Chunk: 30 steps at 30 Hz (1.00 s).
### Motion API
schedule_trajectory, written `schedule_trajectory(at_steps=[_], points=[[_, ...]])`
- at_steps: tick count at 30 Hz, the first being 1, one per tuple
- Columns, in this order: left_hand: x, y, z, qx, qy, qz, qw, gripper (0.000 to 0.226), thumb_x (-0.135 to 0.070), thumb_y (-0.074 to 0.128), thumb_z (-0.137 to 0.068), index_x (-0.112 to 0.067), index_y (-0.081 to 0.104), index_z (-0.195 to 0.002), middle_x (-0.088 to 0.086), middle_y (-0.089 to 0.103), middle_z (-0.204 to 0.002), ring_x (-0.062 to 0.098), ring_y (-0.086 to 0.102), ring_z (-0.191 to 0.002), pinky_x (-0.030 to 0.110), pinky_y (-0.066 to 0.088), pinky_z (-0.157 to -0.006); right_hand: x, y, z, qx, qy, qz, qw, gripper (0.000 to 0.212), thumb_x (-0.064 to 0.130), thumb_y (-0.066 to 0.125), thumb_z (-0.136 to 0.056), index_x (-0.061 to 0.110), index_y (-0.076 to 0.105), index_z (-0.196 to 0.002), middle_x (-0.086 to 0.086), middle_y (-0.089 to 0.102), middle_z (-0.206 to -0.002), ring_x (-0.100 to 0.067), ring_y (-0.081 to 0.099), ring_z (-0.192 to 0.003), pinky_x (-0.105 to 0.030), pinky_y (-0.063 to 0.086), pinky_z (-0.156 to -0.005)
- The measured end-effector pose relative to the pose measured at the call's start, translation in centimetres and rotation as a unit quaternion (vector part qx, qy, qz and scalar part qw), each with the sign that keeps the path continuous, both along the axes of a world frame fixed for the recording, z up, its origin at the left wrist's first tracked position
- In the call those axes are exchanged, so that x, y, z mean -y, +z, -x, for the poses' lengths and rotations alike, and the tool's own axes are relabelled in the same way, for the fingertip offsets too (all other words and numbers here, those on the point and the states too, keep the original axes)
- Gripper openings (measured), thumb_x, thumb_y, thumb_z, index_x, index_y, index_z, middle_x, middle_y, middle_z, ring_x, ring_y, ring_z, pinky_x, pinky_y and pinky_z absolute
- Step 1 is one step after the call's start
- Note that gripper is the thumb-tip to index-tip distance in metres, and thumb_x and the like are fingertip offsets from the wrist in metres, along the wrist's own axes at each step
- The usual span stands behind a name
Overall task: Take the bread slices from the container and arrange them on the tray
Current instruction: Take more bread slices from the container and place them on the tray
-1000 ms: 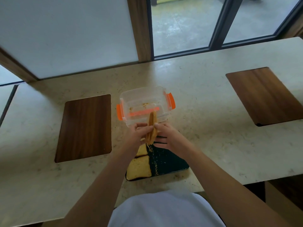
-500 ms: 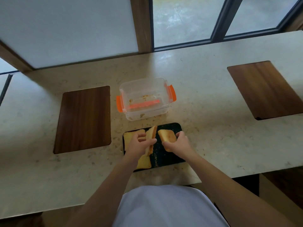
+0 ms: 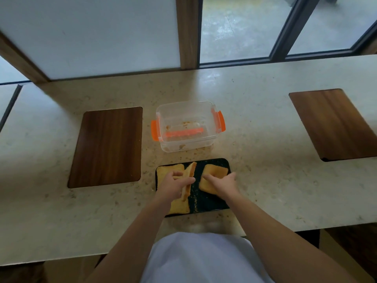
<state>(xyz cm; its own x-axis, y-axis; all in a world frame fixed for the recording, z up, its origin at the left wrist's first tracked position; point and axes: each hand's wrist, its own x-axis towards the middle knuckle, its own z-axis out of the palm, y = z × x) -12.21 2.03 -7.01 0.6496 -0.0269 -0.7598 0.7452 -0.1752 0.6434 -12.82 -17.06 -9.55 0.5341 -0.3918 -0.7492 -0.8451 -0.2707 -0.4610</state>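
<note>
A small black tray (image 3: 212, 203) lies near the counter's front edge. My left hand (image 3: 173, 187) grips a toasted bread slice (image 3: 189, 176) held on edge over the tray's middle. My right hand (image 3: 224, 183) rests with spread fingers on a flat slice (image 3: 215, 173) at the tray's right. Another slice (image 3: 167, 170) lies at the tray's far left and one more (image 3: 179, 207) at its near left, both partly hidden by my left hand. Behind the tray stands the clear plastic container (image 3: 187, 125) with orange clips; only crumbs show inside.
Two dark wooden inlays sit in the pale stone counter (image 3: 265, 180), one at the left (image 3: 108, 146) and one at the right (image 3: 334, 123). Crumbs are scattered around the tray and container. Windows run along the counter's far edge.
Both hands came down from the container to the tray. My right hand laid its slice flat on the tray's right side; my left hand still holds its slice on edge.
</note>
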Motion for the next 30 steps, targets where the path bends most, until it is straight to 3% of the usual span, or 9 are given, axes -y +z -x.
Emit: schedule_trajectory(at_steps=[2, 3, 7, 12, 14, 16, 19, 24, 30], points=[[0.0, 0.0, -0.1, 0.000, -0.012, 0.003, 1.000, 0.058, -0.041, 0.087, -0.069, -0.024, 0.056, -0.115, 0.007, 0.061, -0.117, 0.022, 0.064, -0.101, 0.039, 0.056, -0.077, -0.3, 0.0, 0.3, -0.018, 0.073, 0.003, 0.997, 0.131, 0.067, 0.080, -0.068, 0.010, 0.004, -0.159, -0.018, 0.031, -0.159, -0.039, 0.044, -0.138, -0.052, 0.048, -0.104], [-0.1, 0.1, -0.1, 0.002, -0.018, 0.000, 1.000, 0.059, -0.041, 0.087, -0.070, -0.023, 0.055, -0.116, 0.005, 0.060, -0.116, 0.021, 0.063, -0.101, 0.038, 0.056, -0.076, -0.1, -0.1, 0.4, -0.015, 0.140, 0.055, 0.989, 0.127, 0.067, 0.079, -0.069, 0.010, 0.008, -0.158, -0.018, 0.033, -0.157, -0.038, 0.045, -0.137, -0.050, 0.049, -0.103], [-0.2, 0.1, -0.5, 0.007, -0.028, -0.008, 1.000, 0.060, -0.040, 0.086, -0.073, -0.022, 0.053, -0.120, -0.001, 0.057, -0.111, 0.017, 0.059, -0.098, 0.035, 0.052, -0.073, 1.1, -0.3, 0.2, 0.099, 0.337, 0.231, 0.907, 0.102, 0.057, 0.079, -0.076, 0.015, 0.027, -0.153, -0.013, 0.039, -0.149, -0.033, 0.039, -0.136, -0.045, 0.043, -0.108], [-0.2, 0.0, -0.5, 0.001, -0.028, 0.003, 1.000, 0.064, -0.039, 0.087, -0.072, -0.021, 0.052, -0.123, 0.004, 0.059, -0.115, 0.022, 0.063, -0.100, 0.039, 0.055, -0.078, 1.3, -0.4, -0.4, 0.106, 0.524, 0.224, 0.815, 0.116, 0.061, 0.081, -0.070, 0.028, 0.015, -0.159, -0.008, 0.021, -0.164, -0.035, 0.022, -0.148, -0.055, 0.032, -0.116], [-0.3, -0.1, -0.5, -0.002, -0.028, 0.005, 1.000, 0.063, -0.038, 0.087, -0.073, -0.021, 0.052, -0.123, 0.006, 0.060, -0.116, 0.023, 0.064, -0.100, 0.039, 0.056, -0.078, 1.4, -0.8, 0.1, 0.139, 0.599, 0.230, 0.755, 0.106, 0.057, 0.079, -0.076, 0.033, 0.016, -0.158, -0.009, 0.016, -0.167, -0.037, 0.018, -0.150, -0.058, 0.031, -0.115], [-0.4, -0.3, -0.6, -0.003, -0.031, 0.000, 1.000, 0.061, -0.038, 0.086, -0.073, -0.022, 0.053, -0.121, 0.005, 0.060, -0.116, 0.023, 0.064, -0.101, 0.041, 0.056, -0.082, 1.8, -1.0, 0.8, 0.168, 0.624, 0.238, 0.725, 0.089, 0.050, 0.073, -0.084, 0.034, 0.022, -0.156, -0.010, 0.015, -0.168, -0.038, 0.018, -0.150, -0.058, 0.034, -0.113], [-0.4, -0.5, -0.7, -0.007, -0.032, -0.009, 0.999, 0.059, -0.039, 0.086, -0.073, -0.022, 0.054, -0.120, 0.004, 0.059, -0.115, 0.023, 0.062, -0.103, 0.043, 0.055, -0.086, 1.9, -0.9, 1.6, 0.168, 0.588, 0.267, 0.744, 0.078, 0.054, 0.067, -0.087, 0.032, 0.030, -0.152, -0.011, 0.024, -0.165, -0.036, 0.027, -0.145, -0.052, 0.042, -0.106], [0.1, -0.4, -0.9, -0.031, -0.058, -0.040, 0.997, 0.055, -0.040, 0.083, -0.075, -0.024, 0.053, -0.119, 0.004, 0.060, -0.115, 0.021, 0.060, -0.101, 0.036, 0.052, -0.074, 0.8, -0.9, 2.3, 0.126, 0.445, 0.314, 0.829, 0.073, 0.064, 0.063, -0.084, 0.027, 0.041, -0.143, -0.009, 0.042, -0.148, -0.032, 0.041, -0.131, -0.045, 0.045, -0.098], [1.0, 0.0, -1.3, -0.035, -0.076, -0.032, 0.996, 0.059, -0.039, 0.083, -0.073, -0.024, 0.051, -0.120, 0.004, 0.059, -0.119, 0.023, 0.060, -0.104, 0.036, 0.052, -0.075, 1.0, -0.7, 0.9, 0.112, 0.425, 0.315, 0.841, 0.073, 0.063, 0.064, -0.085, 0.025, 0.042, -0.144, -0.011, 0.042, -0.149, -0.034, 0.040, -0.134, -0.046, 0.043, -0.103]])
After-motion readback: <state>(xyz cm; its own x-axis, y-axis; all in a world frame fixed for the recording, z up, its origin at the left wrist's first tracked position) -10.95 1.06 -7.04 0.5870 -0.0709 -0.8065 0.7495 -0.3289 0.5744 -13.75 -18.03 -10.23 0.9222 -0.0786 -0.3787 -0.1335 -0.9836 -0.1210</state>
